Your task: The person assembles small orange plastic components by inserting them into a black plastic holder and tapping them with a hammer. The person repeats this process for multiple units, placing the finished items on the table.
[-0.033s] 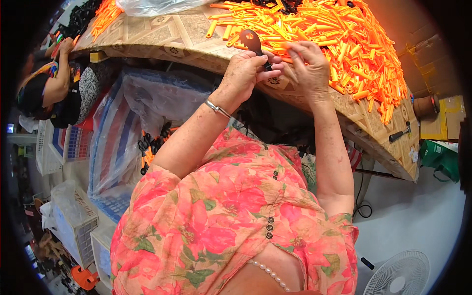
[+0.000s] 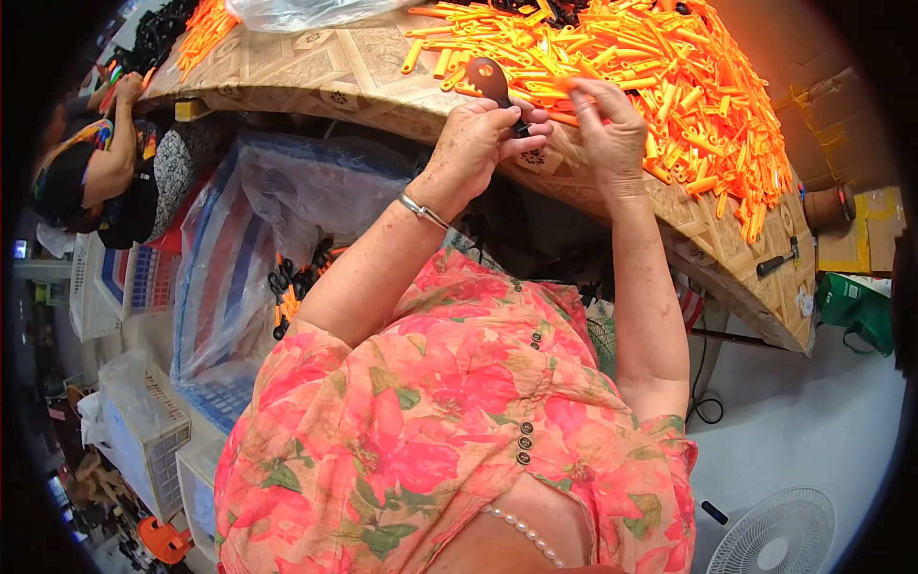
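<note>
Left hand [image 2: 483,142] at near edge of the surface [image 2: 316,72], fingers [image 2: 532,127] closed around one dark spoon-shaped piece [image 2: 488,78]; long axis runs away from body, rounded end pointing far. Right hand [image 2: 612,134] just beside, fingers pinched on one orange plastic strip [image 2: 566,119]. Beyond: heap of orange strips [image 2: 669,67], too many to count. One hammer [image 2: 776,260] near right edge.

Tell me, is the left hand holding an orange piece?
No, the left hand grips a dark brown piece; the orange pieces lie piled on the table.
</note>
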Action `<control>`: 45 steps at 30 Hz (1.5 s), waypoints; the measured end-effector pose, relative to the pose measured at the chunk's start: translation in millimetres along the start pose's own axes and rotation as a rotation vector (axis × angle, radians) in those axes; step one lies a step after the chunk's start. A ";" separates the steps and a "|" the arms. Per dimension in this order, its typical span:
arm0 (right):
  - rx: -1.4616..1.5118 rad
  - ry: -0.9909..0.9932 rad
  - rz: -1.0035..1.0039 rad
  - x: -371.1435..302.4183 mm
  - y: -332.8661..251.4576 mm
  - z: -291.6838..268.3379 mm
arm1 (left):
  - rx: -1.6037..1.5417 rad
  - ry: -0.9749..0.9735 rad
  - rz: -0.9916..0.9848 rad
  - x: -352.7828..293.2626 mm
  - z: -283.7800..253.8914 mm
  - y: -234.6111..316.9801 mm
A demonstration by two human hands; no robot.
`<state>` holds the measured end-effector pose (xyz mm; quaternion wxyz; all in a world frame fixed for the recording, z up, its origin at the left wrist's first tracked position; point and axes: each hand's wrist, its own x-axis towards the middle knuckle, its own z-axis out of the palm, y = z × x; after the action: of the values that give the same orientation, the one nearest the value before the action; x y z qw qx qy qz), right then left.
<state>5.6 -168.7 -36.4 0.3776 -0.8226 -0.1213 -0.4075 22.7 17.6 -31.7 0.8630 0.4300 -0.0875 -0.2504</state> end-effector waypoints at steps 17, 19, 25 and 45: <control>0.343 0.158 0.612 -73.9 -61.8 -47.2 | -0.046 -0.116 -0.043 -28.5 41.0 -17.5; 0.557 0.214 0.689 -76.8 -64.8 -48.6 | -0.149 -0.132 -0.061 -33.4 55.6 -25.0; 0.749 0.306 0.679 -74.7 -83.6 -67.7 | -0.115 -0.253 -0.045 -37.7 73.7 -44.0; 0.586 -0.125 0.667 -98.9 -104.2 -134.4 | 0.384 -0.945 -0.535 -21.9 67.8 2.0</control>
<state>-188.2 -183.3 -5.9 0.6972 -0.6982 0.0176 -0.1613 -20.3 -17.7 13.0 0.5432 0.4277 -0.3958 -0.6044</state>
